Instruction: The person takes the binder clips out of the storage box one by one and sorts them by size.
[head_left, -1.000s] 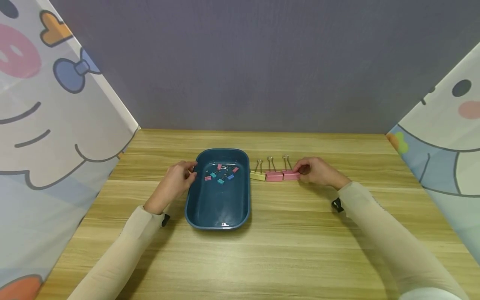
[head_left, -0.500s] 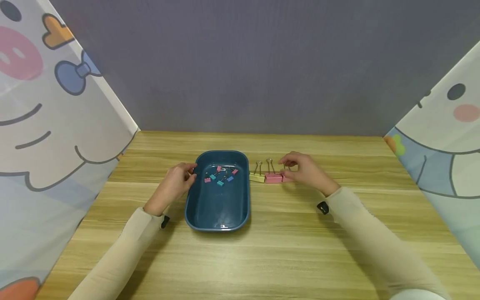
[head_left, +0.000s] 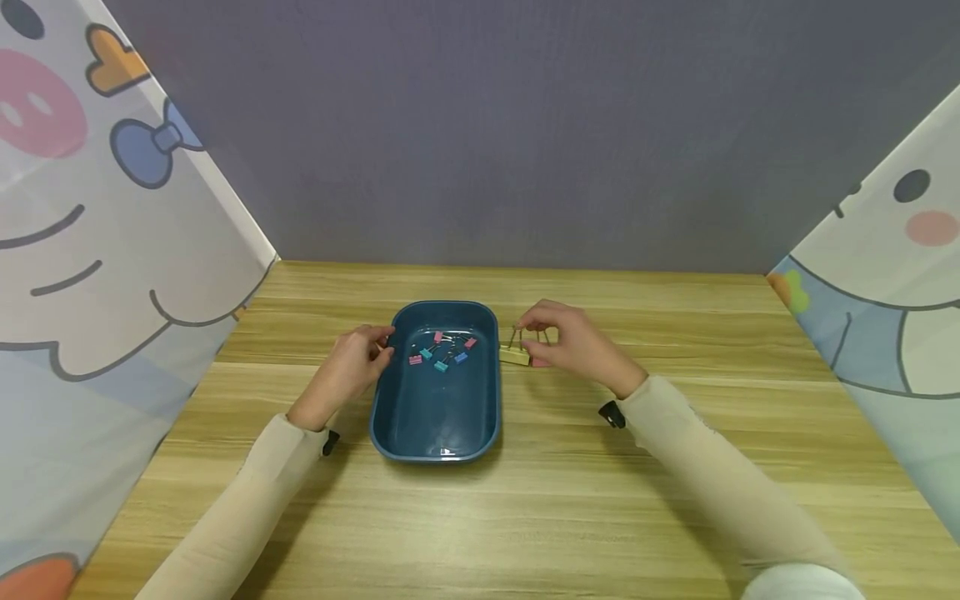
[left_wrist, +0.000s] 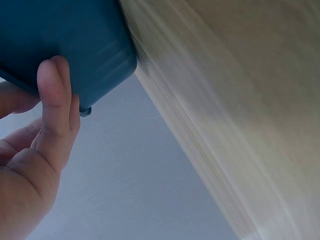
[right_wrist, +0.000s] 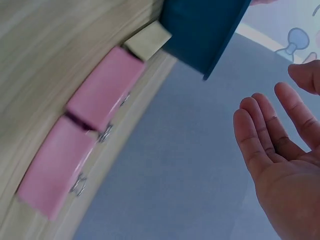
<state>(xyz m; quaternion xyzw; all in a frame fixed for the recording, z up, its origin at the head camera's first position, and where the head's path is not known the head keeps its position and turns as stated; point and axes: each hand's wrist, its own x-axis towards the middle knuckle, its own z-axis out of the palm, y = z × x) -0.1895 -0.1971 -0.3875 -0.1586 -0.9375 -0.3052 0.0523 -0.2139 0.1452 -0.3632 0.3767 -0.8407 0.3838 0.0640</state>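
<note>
My left hand [head_left: 341, 375] holds the left rim of a dark blue tray [head_left: 435, 429]. In the left wrist view its fingertips [left_wrist: 52, 82] lie on the tray's outer wall. Small pink, teal and blue binder clips lie inside, such as a teal clip [head_left: 441, 365]. Right of the tray, large clips stand in a row: a yellow binder clip [head_left: 514, 356] nearest it, then two pink ones. The right wrist view shows a middle pink clip [right_wrist: 106, 87] and an end pink clip [right_wrist: 57, 167]. My right hand [head_left: 573, 342] hovers over the row, fingers extended, holding nothing, hiding much of the pink clips.
The wooden tabletop [head_left: 570, 500] spreads in front of and to both sides of the tray. A grey wall [head_left: 525, 142] rises behind it. Cartoon-printed panels flank the table, one at left [head_left: 150, 242] and one at right [head_left: 900, 308].
My right hand has left the end pink clip and moved leftward along the row toward the yellow clip. The left hand, tray and clips stay in place.
</note>
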